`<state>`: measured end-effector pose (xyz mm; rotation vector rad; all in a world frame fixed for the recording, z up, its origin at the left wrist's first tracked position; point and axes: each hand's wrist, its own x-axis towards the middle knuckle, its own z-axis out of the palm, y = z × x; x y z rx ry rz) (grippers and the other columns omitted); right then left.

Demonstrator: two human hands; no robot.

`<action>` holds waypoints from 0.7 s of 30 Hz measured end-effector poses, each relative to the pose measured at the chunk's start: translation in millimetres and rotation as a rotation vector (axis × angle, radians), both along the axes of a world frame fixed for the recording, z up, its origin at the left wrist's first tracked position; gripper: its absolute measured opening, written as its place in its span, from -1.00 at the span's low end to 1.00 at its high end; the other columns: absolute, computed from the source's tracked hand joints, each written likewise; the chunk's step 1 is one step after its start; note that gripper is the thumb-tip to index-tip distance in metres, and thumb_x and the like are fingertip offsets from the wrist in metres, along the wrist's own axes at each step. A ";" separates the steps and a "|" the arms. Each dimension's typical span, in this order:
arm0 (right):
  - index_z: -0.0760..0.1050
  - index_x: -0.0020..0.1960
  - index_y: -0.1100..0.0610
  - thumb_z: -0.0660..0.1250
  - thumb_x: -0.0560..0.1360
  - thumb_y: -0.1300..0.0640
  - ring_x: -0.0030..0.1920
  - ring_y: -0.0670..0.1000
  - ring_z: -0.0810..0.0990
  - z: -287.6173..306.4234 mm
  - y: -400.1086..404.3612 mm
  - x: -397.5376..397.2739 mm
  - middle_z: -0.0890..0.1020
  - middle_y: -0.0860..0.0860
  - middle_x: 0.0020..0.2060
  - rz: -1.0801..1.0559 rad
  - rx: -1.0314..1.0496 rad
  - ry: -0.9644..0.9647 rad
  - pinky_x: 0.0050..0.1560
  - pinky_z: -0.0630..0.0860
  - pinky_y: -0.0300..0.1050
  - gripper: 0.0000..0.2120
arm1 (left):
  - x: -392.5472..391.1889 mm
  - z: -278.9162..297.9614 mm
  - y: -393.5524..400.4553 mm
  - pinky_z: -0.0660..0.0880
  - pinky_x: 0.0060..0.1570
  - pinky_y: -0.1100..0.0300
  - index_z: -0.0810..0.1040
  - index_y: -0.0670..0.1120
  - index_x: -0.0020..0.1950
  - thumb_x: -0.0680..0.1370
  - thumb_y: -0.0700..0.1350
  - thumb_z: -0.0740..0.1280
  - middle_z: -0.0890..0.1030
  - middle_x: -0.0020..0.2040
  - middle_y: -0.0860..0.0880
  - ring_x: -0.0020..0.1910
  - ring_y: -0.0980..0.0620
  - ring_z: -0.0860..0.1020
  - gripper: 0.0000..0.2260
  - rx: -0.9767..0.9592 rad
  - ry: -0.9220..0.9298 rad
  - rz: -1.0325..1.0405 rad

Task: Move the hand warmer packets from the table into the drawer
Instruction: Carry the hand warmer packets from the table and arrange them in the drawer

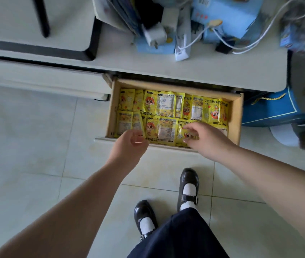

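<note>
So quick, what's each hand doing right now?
Left hand: loosely curled, holding nothing, at the drawer front edge.
Right hand: pinching a yellow hand warmer packet in the drawer.

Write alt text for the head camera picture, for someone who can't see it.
Seen from above, a person's right hand pinches a yellow hand warmer packet at the front of an open wooden drawer lined with two rows of such packets. The left hand hovers, empty, at the drawer's front edge, below a cluttered white table.
</note>
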<state>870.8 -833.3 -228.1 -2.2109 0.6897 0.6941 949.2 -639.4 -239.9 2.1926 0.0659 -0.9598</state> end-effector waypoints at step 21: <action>0.42 0.32 0.09 0.38 0.47 0.11 0.23 -0.02 0.50 263.1 208.3 -19.5 0.53 0.03 0.21 0.720 0.189 -0.096 0.27 0.42 -0.07 -0.57 | -196.5 265.6 203.5 0.40 -0.40 0.54 0.50 -0.12 0.24 0.51 -0.15 0.37 0.61 0.11 -0.06 -0.15 0.21 0.55 -0.70 -0.163 -0.067 0.945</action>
